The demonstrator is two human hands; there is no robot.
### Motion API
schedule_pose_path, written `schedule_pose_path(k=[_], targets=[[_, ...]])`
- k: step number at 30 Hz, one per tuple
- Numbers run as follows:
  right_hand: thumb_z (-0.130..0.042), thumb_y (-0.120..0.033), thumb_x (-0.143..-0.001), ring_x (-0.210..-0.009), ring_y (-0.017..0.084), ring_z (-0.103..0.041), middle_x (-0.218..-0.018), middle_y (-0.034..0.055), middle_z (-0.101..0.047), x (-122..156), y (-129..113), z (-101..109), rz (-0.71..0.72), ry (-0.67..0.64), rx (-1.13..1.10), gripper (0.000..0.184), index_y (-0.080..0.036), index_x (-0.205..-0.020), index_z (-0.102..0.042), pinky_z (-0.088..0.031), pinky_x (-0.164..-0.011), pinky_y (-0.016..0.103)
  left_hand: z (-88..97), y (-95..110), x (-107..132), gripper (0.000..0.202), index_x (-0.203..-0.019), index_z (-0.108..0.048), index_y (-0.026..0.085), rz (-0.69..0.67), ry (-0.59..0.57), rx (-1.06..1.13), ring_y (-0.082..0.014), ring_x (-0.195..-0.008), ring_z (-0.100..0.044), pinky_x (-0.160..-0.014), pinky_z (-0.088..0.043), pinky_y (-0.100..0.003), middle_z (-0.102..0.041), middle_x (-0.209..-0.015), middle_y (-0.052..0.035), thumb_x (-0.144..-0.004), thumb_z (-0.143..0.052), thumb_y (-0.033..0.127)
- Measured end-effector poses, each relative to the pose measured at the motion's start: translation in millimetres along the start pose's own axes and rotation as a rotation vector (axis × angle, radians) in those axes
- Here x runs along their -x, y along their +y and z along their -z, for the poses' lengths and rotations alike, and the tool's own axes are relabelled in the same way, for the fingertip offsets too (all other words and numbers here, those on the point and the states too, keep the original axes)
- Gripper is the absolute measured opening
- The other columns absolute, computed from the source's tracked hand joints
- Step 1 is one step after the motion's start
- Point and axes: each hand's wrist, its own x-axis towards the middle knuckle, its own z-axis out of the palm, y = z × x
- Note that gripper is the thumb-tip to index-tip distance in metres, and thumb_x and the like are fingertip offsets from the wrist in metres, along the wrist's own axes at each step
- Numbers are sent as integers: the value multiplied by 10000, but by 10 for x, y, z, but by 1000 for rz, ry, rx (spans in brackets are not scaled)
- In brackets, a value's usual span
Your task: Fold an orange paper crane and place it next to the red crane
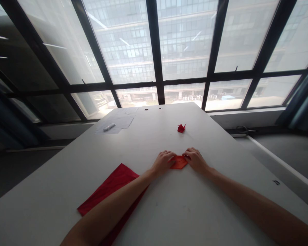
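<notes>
A small folded piece of orange-red paper (179, 163) lies on the white table between my two hands. My left hand (164, 161) grips its left side, fingers bent over the edge. On the opposite side, my right hand (194, 158) pinches the upper right corner between thumb and fingers. Beyond the hands stands a finished red origami crane (181, 128). A large sheet of dark red paper (113, 186) lies flat to the left, partly covered by my left forearm.
White papers (125, 122) with a pale rolled or tube-like item (109, 127) on them lie at the table's far left. Tall windows rise past the white table's (207, 212) far edge. A small dark mark (276, 182) shows near the right edge.
</notes>
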Motion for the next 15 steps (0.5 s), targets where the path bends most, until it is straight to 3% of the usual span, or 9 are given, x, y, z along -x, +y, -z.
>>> schedule_pose_path(k=[5,10,15], targets=[[-563,-83,-859,-928,209,-575,-908,44,-673,-1,3,-6,6,15,25,223,-230,-881,-730,-415,-860,344,22,34,10,364,-1250,-642,291,-5,-24,-32,-203,-1070,-588,-969,-464,-346,-664,-1134,-47,-902,-588,202],[-559,-43,-815,-920,204,-572,-903,36,-682,15,-31,20,46,0,13,255,-231,-839,-730,-408,-868,346,42,47,23,270,-1150,-702,358,-41,-47,-71,-193,-1032,-579,-953,-448,-346,-652,-1087,-26,-934,-580,252],[-538,-22,-805,-926,204,-569,-895,33,-698,36,-79,57,101,-45,47,302,-239,-801,-748,-397,-886,353,73,94,27,219,-1075,-733,316,-119,-75,-66,-192,-1046,-597,-992,-420,-357,-688,-1096,-37,-946,-563,266]])
